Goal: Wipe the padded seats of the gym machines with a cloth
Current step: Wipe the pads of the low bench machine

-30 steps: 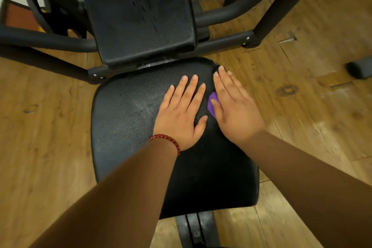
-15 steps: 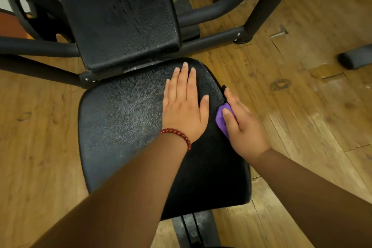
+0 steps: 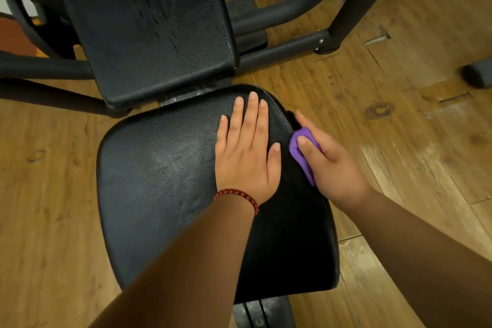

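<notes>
Now the left hand (image 3: 247,152) is lying flat, 4 fingers pressed together, likely steadying the black textured padded seat (image 3: 159,181). Just beside its thumb, the right hand (image 3: 330,165) is pinching a small bunched purple cloth (image 3: 300,158) against the seat's right edge, probably wiping it.

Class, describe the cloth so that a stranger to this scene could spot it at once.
Start at the wide black seat standing on the wooden floor and go to its right edge. There the right hand grips a small crumpled cloth against the padding. It is the only purple thing, bright against the black padding and brown wood.
</notes>
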The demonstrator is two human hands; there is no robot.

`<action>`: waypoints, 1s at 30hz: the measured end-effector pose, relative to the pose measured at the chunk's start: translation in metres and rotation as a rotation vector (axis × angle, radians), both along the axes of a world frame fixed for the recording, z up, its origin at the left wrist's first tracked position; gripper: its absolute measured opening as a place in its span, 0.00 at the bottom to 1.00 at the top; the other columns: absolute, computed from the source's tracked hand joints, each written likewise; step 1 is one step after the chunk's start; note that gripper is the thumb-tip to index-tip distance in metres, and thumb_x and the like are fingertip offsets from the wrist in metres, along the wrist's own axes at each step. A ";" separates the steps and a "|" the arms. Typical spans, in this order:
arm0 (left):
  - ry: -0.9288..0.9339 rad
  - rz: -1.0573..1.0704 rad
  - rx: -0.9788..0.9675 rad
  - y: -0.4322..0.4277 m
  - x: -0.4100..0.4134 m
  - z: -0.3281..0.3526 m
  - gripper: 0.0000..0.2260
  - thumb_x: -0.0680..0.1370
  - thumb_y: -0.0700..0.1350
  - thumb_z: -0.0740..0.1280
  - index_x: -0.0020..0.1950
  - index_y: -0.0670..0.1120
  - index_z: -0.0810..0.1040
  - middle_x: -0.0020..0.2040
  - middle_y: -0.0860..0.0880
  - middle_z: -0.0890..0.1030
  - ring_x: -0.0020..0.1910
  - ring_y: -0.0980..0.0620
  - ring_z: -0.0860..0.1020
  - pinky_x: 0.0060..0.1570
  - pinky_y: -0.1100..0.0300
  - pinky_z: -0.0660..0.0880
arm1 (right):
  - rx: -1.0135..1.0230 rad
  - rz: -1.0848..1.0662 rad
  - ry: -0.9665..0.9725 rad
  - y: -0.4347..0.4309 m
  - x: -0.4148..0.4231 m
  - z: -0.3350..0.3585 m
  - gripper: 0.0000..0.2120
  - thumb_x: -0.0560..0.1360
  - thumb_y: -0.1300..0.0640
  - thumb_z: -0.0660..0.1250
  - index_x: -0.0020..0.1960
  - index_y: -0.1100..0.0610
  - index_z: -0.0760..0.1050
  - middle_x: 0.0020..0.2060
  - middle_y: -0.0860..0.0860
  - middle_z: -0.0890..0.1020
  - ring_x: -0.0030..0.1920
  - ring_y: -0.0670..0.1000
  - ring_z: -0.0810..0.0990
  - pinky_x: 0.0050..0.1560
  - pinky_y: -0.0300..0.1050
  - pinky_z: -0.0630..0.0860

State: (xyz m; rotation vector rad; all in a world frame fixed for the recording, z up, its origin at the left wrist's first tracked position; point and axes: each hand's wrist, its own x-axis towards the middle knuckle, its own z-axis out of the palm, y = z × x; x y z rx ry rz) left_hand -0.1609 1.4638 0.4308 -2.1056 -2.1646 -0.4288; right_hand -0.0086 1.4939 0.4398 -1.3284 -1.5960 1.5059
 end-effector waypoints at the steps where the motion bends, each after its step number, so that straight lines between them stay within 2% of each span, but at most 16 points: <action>1: 0.003 0.002 0.001 0.000 0.000 0.000 0.29 0.79 0.51 0.51 0.78 0.41 0.55 0.79 0.45 0.54 0.78 0.47 0.49 0.76 0.49 0.45 | -0.023 -0.008 0.010 -0.001 0.001 0.000 0.22 0.82 0.51 0.57 0.76 0.46 0.61 0.64 0.29 0.68 0.65 0.27 0.65 0.62 0.21 0.60; 3: 0.004 0.003 0.000 0.001 0.000 0.000 0.29 0.78 0.52 0.51 0.78 0.41 0.56 0.79 0.45 0.54 0.78 0.47 0.50 0.76 0.49 0.45 | -0.064 -0.022 0.025 0.007 -0.006 0.005 0.22 0.81 0.48 0.58 0.75 0.44 0.63 0.63 0.29 0.70 0.64 0.28 0.67 0.63 0.26 0.61; 5: 0.006 0.003 0.003 0.000 0.000 -0.001 0.29 0.78 0.52 0.50 0.78 0.41 0.57 0.79 0.44 0.55 0.78 0.47 0.50 0.76 0.49 0.46 | -0.073 -0.026 0.019 0.024 -0.018 0.012 0.22 0.81 0.46 0.59 0.74 0.45 0.66 0.68 0.37 0.72 0.66 0.37 0.69 0.68 0.36 0.63; 7: 0.009 0.004 0.009 0.000 0.001 -0.001 0.29 0.78 0.52 0.50 0.78 0.41 0.57 0.79 0.44 0.56 0.78 0.47 0.51 0.76 0.48 0.47 | -0.072 -0.018 0.021 0.040 -0.030 0.019 0.20 0.81 0.48 0.60 0.72 0.48 0.69 0.67 0.43 0.74 0.66 0.41 0.72 0.71 0.43 0.65; 9: 0.009 0.008 0.015 0.000 0.001 -0.002 0.29 0.79 0.53 0.50 0.78 0.41 0.57 0.79 0.44 0.56 0.78 0.47 0.51 0.76 0.47 0.49 | -0.073 -0.007 0.060 0.046 -0.032 0.020 0.18 0.81 0.51 0.60 0.70 0.49 0.71 0.64 0.43 0.77 0.64 0.40 0.74 0.71 0.46 0.67; 11: 0.010 0.010 0.014 0.000 0.001 -0.002 0.29 0.79 0.53 0.50 0.78 0.41 0.57 0.79 0.44 0.56 0.78 0.47 0.51 0.76 0.47 0.49 | -0.062 -0.001 0.080 0.041 -0.026 0.015 0.17 0.82 0.53 0.60 0.70 0.49 0.72 0.60 0.43 0.80 0.61 0.37 0.76 0.69 0.42 0.68; 14: 0.013 0.009 0.013 0.000 0.001 -0.001 0.30 0.79 0.54 0.50 0.78 0.41 0.55 0.79 0.45 0.55 0.78 0.47 0.51 0.76 0.47 0.49 | -0.054 0.003 0.076 0.030 -0.018 0.011 0.14 0.83 0.54 0.58 0.66 0.46 0.74 0.57 0.57 0.81 0.56 0.37 0.77 0.57 0.28 0.69; 15: 0.017 0.010 0.013 0.000 0.001 -0.002 0.30 0.79 0.54 0.50 0.78 0.41 0.55 0.79 0.45 0.55 0.78 0.47 0.51 0.76 0.47 0.49 | -0.056 0.003 0.065 0.032 -0.018 0.010 0.15 0.83 0.54 0.58 0.67 0.46 0.73 0.59 0.56 0.80 0.57 0.38 0.76 0.55 0.27 0.70; 16: 0.020 0.012 0.014 0.000 0.001 -0.002 0.30 0.79 0.54 0.50 0.78 0.41 0.55 0.79 0.45 0.55 0.78 0.47 0.51 0.76 0.47 0.49 | -0.053 0.007 0.051 0.037 -0.020 0.011 0.16 0.82 0.53 0.58 0.70 0.46 0.71 0.61 0.52 0.79 0.59 0.38 0.76 0.57 0.27 0.71; 18: 0.024 0.008 0.011 0.000 0.002 -0.003 0.30 0.79 0.55 0.50 0.78 0.41 0.55 0.79 0.45 0.55 0.78 0.47 0.51 0.76 0.47 0.49 | -0.054 0.018 0.062 0.046 -0.025 0.014 0.18 0.82 0.52 0.59 0.71 0.46 0.70 0.66 0.44 0.76 0.64 0.38 0.74 0.68 0.37 0.68; 20: 0.033 0.007 0.012 0.000 0.001 -0.003 0.30 0.79 0.55 0.50 0.78 0.41 0.55 0.79 0.45 0.55 0.78 0.47 0.51 0.76 0.47 0.49 | -0.060 0.023 0.095 0.051 -0.030 0.015 0.17 0.82 0.52 0.60 0.71 0.46 0.70 0.67 0.42 0.74 0.66 0.38 0.71 0.70 0.40 0.67; 24: 0.034 0.013 0.011 0.000 0.001 -0.003 0.30 0.79 0.55 0.49 0.78 0.41 0.55 0.79 0.45 0.55 0.78 0.47 0.51 0.76 0.47 0.49 | -0.042 0.025 0.061 0.035 -0.020 0.009 0.19 0.82 0.50 0.58 0.72 0.41 0.66 0.65 0.37 0.74 0.64 0.33 0.70 0.59 0.25 0.66; 26: 0.040 0.017 0.003 0.001 0.002 -0.003 0.31 0.79 0.55 0.49 0.78 0.41 0.55 0.79 0.45 0.54 0.78 0.47 0.50 0.76 0.47 0.49 | -0.045 0.022 0.038 0.023 -0.010 0.002 0.19 0.82 0.48 0.58 0.72 0.39 0.65 0.57 0.27 0.75 0.58 0.27 0.71 0.57 0.26 0.65; 27: 0.044 0.018 -0.002 0.001 0.002 -0.003 0.31 0.79 0.56 0.50 0.78 0.41 0.55 0.79 0.45 0.55 0.78 0.47 0.50 0.76 0.47 0.49 | -0.051 0.025 0.032 0.021 -0.006 0.000 0.19 0.82 0.48 0.57 0.73 0.40 0.65 0.53 0.25 0.76 0.56 0.27 0.72 0.57 0.28 0.67; 29: 0.053 0.021 -0.011 0.000 0.003 -0.002 0.31 0.78 0.56 0.50 0.78 0.41 0.55 0.79 0.44 0.55 0.78 0.47 0.51 0.76 0.48 0.49 | -0.062 0.043 0.032 0.026 -0.004 0.003 0.20 0.82 0.50 0.58 0.73 0.44 0.65 0.56 0.33 0.79 0.58 0.33 0.75 0.63 0.35 0.72; 30: 0.058 0.019 -0.014 0.000 0.002 -0.002 0.32 0.78 0.56 0.50 0.78 0.41 0.54 0.79 0.44 0.54 0.78 0.47 0.51 0.76 0.48 0.48 | -0.059 0.057 0.034 0.032 -0.008 0.007 0.20 0.82 0.50 0.58 0.74 0.46 0.65 0.60 0.37 0.78 0.60 0.35 0.74 0.67 0.38 0.69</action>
